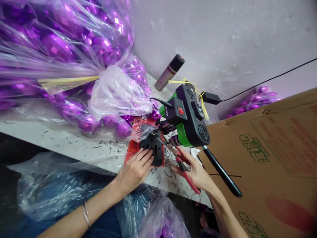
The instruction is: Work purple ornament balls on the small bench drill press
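My left hand [135,168] lies with its fingers flat on the black slotted base plate [151,145] of a small machine. In my right hand [194,167] is a pair of pliers [186,172] with red and black handles; its tip points at the machine's lower end. That machine, a black and green mini bench drill [189,115], has a red switch, a cord plugged into its top and a black lever [223,172]. Its working point is partly hidden. A red mat [131,150] lies beneath the plate, and crumpled clear plastic covers part of both.
Large clear bags of shiny purple balls [56,46] fill the upper left. A dark-capped bottle [169,72] stands by the wall. At right is a cardboard box [272,172]. Black shavings litter the white table [99,142]. Another plastic bag [164,219] hangs below the table edge.
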`<act>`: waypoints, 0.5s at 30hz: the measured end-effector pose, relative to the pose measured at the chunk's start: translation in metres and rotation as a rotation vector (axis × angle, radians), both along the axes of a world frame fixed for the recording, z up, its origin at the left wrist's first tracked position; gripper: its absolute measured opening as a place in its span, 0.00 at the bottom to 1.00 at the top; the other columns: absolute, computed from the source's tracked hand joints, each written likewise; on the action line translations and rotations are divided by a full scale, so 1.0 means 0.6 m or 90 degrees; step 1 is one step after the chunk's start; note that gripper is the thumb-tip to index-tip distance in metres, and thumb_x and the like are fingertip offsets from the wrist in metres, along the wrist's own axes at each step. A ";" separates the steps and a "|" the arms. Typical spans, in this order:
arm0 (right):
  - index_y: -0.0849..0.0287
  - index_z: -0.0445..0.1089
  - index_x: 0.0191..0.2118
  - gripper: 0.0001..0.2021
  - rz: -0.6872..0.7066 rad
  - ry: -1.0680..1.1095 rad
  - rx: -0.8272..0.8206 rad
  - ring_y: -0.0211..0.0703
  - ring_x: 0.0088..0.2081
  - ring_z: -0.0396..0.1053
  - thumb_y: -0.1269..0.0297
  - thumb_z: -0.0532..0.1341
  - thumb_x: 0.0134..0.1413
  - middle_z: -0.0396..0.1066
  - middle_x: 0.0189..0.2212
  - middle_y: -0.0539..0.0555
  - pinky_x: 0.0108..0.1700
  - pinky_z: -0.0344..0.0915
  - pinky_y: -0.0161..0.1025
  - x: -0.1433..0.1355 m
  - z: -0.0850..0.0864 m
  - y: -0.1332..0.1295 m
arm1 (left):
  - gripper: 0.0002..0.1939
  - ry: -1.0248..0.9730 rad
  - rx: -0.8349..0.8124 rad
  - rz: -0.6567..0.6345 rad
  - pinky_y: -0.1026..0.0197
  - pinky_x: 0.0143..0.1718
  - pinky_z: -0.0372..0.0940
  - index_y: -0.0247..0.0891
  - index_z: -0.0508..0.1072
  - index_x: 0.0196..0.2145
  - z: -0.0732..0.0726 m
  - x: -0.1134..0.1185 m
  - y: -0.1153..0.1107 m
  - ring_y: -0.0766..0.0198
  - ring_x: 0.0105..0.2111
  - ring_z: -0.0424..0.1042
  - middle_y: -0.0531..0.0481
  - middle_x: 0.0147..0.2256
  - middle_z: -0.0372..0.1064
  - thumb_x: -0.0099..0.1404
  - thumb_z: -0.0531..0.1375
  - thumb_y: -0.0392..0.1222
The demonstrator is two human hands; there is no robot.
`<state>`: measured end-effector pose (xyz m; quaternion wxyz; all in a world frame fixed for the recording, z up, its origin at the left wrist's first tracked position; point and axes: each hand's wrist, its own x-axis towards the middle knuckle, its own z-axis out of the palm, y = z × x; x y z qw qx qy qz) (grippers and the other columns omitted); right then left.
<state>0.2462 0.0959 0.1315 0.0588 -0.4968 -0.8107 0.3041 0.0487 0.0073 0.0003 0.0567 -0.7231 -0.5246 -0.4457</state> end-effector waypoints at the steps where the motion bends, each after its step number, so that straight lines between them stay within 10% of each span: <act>1: 0.57 0.64 0.61 0.33 -0.001 -0.017 0.028 0.48 0.43 0.72 0.55 0.66 0.48 0.71 0.49 0.58 0.50 0.70 0.49 -0.001 -0.004 -0.002 | 0.13 0.002 0.001 0.001 0.48 0.55 0.70 0.30 0.75 0.46 -0.001 0.000 0.000 0.55 0.51 0.73 0.41 0.48 0.75 0.70 0.56 0.38; 15: 0.55 0.64 0.60 0.31 -0.020 -0.040 0.128 0.47 0.42 0.71 0.60 0.65 0.49 0.72 0.48 0.56 0.50 0.69 0.48 -0.005 -0.010 -0.016 | 0.12 -0.010 -0.002 0.000 0.49 0.56 0.68 0.30 0.75 0.47 -0.004 0.002 0.000 0.55 0.52 0.72 0.41 0.48 0.75 0.69 0.57 0.37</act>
